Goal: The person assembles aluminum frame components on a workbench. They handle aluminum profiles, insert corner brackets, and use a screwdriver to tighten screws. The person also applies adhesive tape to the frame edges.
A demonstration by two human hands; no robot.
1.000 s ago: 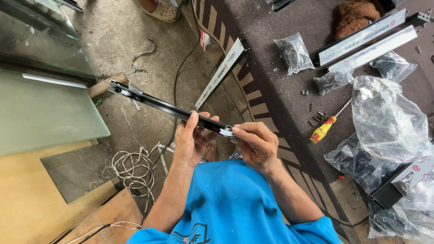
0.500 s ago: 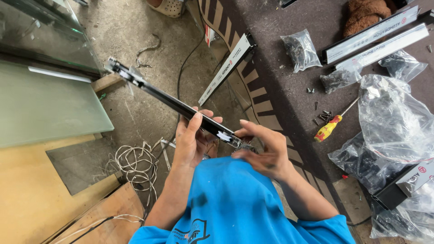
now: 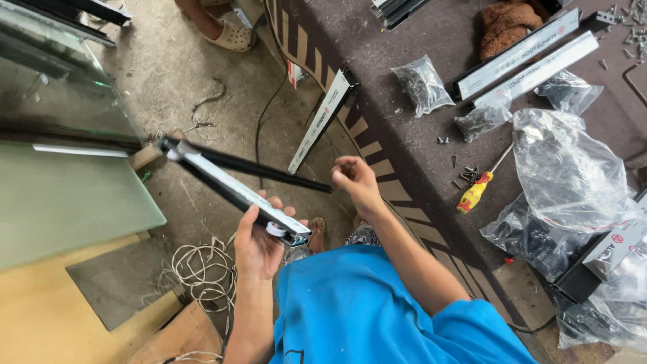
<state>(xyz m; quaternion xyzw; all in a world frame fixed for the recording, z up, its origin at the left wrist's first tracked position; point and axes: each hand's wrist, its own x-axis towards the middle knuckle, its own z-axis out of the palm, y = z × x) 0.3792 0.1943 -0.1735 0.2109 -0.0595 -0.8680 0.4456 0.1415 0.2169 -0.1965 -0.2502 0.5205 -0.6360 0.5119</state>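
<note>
My left hand (image 3: 259,246) is wrapped tight around the near end of the metal rail (image 3: 232,192). A moment ago both hands held it; now my right hand (image 3: 354,180) has let go and pinches the thin black strip (image 3: 269,172), drawn clear of the rail. Past them lies the screwdriver (image 3: 477,192).

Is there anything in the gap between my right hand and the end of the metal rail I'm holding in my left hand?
Nothing solid sits in that gap. The left hand grips the metal rail near its end; the right hand pinches a thin black strip that runs beside the rail, apart from it at this end.
</note>
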